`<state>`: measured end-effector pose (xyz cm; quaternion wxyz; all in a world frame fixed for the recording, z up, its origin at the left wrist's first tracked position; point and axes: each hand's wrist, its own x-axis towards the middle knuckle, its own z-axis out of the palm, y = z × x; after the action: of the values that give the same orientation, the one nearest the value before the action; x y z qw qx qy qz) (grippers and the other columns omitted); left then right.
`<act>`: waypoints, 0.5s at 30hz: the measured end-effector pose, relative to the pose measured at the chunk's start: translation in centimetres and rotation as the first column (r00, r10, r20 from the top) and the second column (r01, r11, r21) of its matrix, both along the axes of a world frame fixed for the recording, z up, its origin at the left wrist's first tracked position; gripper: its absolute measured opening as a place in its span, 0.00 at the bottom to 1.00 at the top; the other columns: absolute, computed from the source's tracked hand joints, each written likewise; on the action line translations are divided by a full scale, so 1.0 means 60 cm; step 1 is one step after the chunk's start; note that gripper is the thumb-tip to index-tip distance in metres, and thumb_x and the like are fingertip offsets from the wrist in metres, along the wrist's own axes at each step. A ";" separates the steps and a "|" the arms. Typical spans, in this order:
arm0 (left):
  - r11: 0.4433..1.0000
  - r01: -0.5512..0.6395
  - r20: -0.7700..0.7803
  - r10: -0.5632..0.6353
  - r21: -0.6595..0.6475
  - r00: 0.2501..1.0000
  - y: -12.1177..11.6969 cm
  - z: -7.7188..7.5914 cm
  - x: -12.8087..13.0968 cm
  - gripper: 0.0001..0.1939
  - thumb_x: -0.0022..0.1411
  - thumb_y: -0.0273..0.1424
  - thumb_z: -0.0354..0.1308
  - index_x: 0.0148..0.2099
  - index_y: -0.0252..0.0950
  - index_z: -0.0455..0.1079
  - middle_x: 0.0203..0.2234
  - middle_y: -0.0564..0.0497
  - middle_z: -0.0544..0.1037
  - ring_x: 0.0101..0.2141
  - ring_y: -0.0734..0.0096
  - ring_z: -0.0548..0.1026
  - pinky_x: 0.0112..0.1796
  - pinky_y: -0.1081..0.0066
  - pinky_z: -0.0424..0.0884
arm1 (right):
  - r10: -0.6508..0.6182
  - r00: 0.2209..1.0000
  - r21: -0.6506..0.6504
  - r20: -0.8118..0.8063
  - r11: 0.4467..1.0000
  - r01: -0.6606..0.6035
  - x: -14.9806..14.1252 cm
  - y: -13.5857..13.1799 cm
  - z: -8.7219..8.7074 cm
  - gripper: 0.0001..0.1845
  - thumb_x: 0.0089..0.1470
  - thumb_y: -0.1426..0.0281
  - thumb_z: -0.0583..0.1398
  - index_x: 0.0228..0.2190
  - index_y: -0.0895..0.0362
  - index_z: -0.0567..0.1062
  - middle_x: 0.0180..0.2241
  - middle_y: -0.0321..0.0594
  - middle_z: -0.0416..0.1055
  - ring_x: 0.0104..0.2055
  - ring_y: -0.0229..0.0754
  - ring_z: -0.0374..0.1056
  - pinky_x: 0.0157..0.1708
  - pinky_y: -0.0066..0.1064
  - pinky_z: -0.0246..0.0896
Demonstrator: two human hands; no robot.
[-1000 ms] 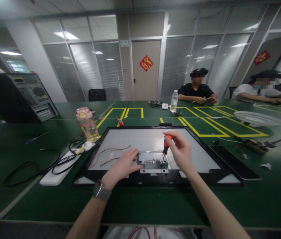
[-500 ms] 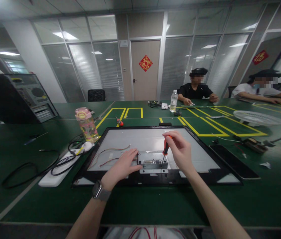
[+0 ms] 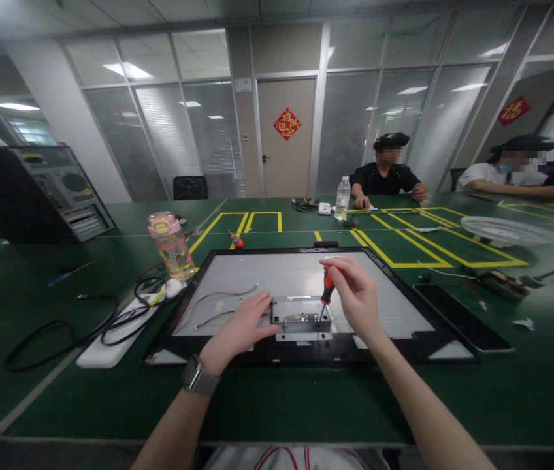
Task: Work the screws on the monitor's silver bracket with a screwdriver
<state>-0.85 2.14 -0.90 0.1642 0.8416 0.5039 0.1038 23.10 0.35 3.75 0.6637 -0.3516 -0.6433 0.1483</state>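
A black-framed monitor panel (image 3: 404, 307) lies face down on the green table, its pale back showing. A small metal bracket (image 3: 301, 316) sits near its front edge. My left hand (image 3: 240, 329) rests flat beside the bracket's left end, fingers stretched onto the panel; a watch is on that wrist. My right hand (image 3: 355, 294) is closed round an orange-and-black screwdriver (image 3: 326, 288), held upright with its tip at the bracket's right end. Thin wires (image 3: 218, 303) lie on the panel to the left.
A pink-lidded bottle (image 3: 172, 245), a white power strip (image 3: 110, 339) with black cables and a computer case (image 3: 36, 192) stand to the left. A dark flat panel (image 3: 460, 316) and small tools lie on the right. Two people sit at the far side, by a water bottle (image 3: 342, 199).
My right hand's fingers have shifted slightly on the screwdriver handle. The person in black across the table has moved their hands apart. My left hand has stayed put.
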 end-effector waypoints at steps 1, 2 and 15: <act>1.000 0.002 -0.002 -0.002 0.002 1.000 0.000 0.000 0.000 0.35 0.62 0.44 0.55 0.66 0.32 0.55 0.66 0.40 0.54 0.65 0.57 0.53 0.63 0.60 0.47 | 0.012 1.000 -0.019 -0.009 1.000 -0.012 0.000 -0.001 0.001 0.11 0.60 0.66 0.56 0.39 0.52 0.78 0.32 0.39 0.71 0.35 0.42 0.68 0.37 0.37 0.64; 1.000 0.002 -0.003 -0.002 0.004 1.000 0.000 -0.001 0.000 0.35 0.62 0.44 0.55 0.66 0.32 0.55 0.66 0.40 0.54 0.65 0.57 0.53 0.63 0.60 0.48 | 0.025 0.999 -0.036 -0.024 0.999 -0.026 -0.001 -0.001 0.001 0.11 0.61 0.66 0.55 0.41 0.52 0.77 0.32 0.39 0.72 0.35 0.42 0.69 0.37 0.37 0.65; 1.000 -0.008 -0.008 0.008 0.011 1.000 -0.005 0.006 0.002 0.34 0.63 0.45 0.54 0.65 0.33 0.56 0.66 0.41 0.55 0.65 0.57 0.53 0.62 0.60 0.48 | -0.023 1.000 0.016 0.006 1.000 0.023 -0.001 0.001 0.000 0.08 0.59 0.67 0.58 0.37 0.52 0.78 0.33 0.39 0.71 0.36 0.43 0.68 0.38 0.37 0.63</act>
<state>-0.70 1.84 -0.56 0.1573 0.8408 0.5074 0.1038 23.06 0.40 3.76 0.6661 -0.3543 -0.6425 0.1343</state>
